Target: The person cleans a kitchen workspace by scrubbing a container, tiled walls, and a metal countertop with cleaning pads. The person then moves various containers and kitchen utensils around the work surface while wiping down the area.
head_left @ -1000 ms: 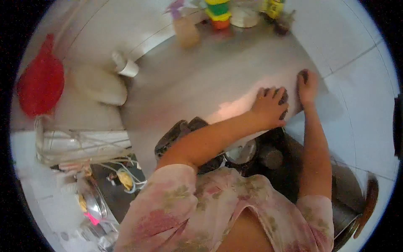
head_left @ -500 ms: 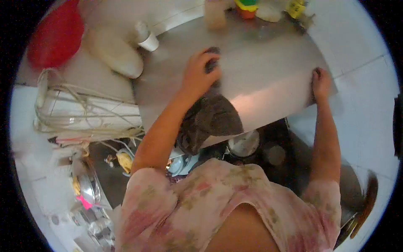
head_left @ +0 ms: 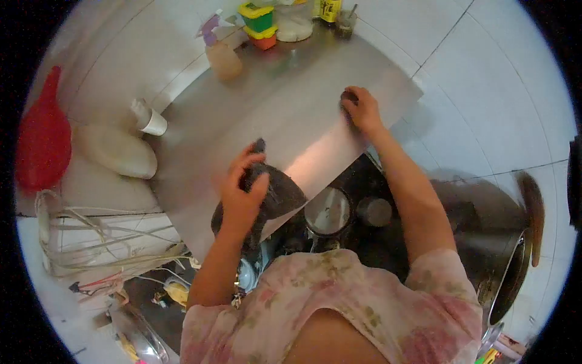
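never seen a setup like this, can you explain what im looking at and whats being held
There is no machine here: these are a person's own bare hands, and the one view comes from a camera worn on the head, looking forward and down. That is why the pale pink floral top fills the bottom. In front is a grey, shiny, metal-looking surface. Along its far edge stand a peach-coloured spray bottle with a purple head and stacked green and orange plastic tubs with yellow lids. The left hand is at a crumpled dark cloth; blur hides how firmly it grips. The right hand holds a small dark object, too unclear to name.
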The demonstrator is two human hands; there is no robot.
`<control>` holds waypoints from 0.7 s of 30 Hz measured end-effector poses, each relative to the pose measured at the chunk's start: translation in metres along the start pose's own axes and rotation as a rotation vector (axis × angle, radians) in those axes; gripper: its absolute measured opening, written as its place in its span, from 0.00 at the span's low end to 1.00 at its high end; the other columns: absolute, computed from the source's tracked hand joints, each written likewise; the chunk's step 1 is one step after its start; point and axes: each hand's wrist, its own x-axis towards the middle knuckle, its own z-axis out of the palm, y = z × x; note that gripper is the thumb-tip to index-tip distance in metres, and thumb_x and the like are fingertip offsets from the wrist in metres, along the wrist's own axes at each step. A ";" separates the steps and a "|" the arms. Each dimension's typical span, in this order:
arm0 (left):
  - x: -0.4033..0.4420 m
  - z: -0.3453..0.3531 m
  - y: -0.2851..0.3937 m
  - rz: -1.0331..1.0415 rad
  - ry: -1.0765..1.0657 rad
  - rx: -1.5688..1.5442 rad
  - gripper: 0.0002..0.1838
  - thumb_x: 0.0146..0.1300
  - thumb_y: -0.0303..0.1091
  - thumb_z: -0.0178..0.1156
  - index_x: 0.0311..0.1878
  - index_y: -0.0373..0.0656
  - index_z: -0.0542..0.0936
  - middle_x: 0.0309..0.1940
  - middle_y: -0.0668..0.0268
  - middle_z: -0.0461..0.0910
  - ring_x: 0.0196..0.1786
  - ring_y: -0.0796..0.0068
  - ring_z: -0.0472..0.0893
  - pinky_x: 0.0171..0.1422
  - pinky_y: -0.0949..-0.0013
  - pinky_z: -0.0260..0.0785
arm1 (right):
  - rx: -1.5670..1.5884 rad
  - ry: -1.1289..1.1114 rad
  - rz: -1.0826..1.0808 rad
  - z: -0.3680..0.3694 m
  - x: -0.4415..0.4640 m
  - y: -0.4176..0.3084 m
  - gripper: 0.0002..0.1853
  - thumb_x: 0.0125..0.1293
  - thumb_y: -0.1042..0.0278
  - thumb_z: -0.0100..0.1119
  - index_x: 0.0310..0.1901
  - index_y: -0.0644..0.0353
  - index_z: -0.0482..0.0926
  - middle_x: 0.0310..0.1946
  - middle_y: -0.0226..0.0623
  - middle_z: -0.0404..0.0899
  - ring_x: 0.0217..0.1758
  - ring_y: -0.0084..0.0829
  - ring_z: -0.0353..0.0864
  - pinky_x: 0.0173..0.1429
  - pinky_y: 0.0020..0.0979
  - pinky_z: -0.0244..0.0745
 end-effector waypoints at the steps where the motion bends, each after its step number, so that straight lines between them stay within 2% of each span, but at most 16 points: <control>1: -0.006 0.005 -0.001 0.023 -0.023 -0.010 0.18 0.52 0.29 0.60 0.48 0.42 0.78 0.58 0.57 0.72 0.57 0.66 0.73 0.63 0.66 0.62 | 0.038 0.012 -0.012 0.002 -0.006 -0.003 0.13 0.56 0.66 0.59 0.42 0.60 0.78 0.39 0.48 0.77 0.44 0.48 0.75 0.51 0.43 0.70; 4: -0.021 0.020 -0.006 0.055 -0.102 -0.029 0.19 0.50 0.29 0.61 0.48 0.43 0.78 0.60 0.56 0.71 0.60 0.63 0.71 0.64 0.64 0.61 | -0.020 -0.142 0.095 -0.009 -0.012 -0.027 0.18 0.56 0.67 0.61 0.49 0.60 0.77 0.46 0.45 0.77 0.49 0.43 0.77 0.56 0.34 0.71; 7: -0.026 0.030 -0.003 0.066 -0.201 -0.045 0.19 0.50 0.30 0.62 0.49 0.44 0.78 0.61 0.55 0.69 0.63 0.61 0.69 0.66 0.63 0.59 | -0.078 -0.183 0.007 -0.008 -0.016 -0.032 0.16 0.55 0.65 0.61 0.45 0.60 0.77 0.41 0.46 0.76 0.46 0.48 0.75 0.51 0.42 0.71; 12: -0.037 0.036 -0.005 0.060 -0.286 -0.113 0.19 0.50 0.28 0.60 0.48 0.43 0.78 0.62 0.56 0.69 0.64 0.61 0.68 0.68 0.61 0.57 | -0.136 -0.397 -0.005 -0.018 0.003 -0.035 0.15 0.55 0.64 0.60 0.43 0.61 0.78 0.39 0.47 0.77 0.46 0.48 0.75 0.50 0.41 0.72; 17: -0.030 0.023 -0.007 0.029 -0.263 -0.132 0.19 0.49 0.30 0.61 0.48 0.43 0.78 0.62 0.55 0.69 0.63 0.61 0.69 0.67 0.61 0.58 | -0.211 -0.511 -0.021 -0.004 0.038 -0.025 0.13 0.53 0.64 0.62 0.38 0.62 0.80 0.36 0.48 0.79 0.45 0.47 0.76 0.50 0.41 0.72; 21: -0.023 0.003 -0.006 0.021 -0.213 -0.103 0.20 0.49 0.32 0.61 0.48 0.43 0.78 0.62 0.55 0.68 0.64 0.61 0.68 0.67 0.62 0.58 | -0.146 -0.502 0.006 0.023 0.057 -0.033 0.12 0.54 0.64 0.61 0.37 0.62 0.80 0.36 0.47 0.79 0.44 0.46 0.77 0.50 0.41 0.72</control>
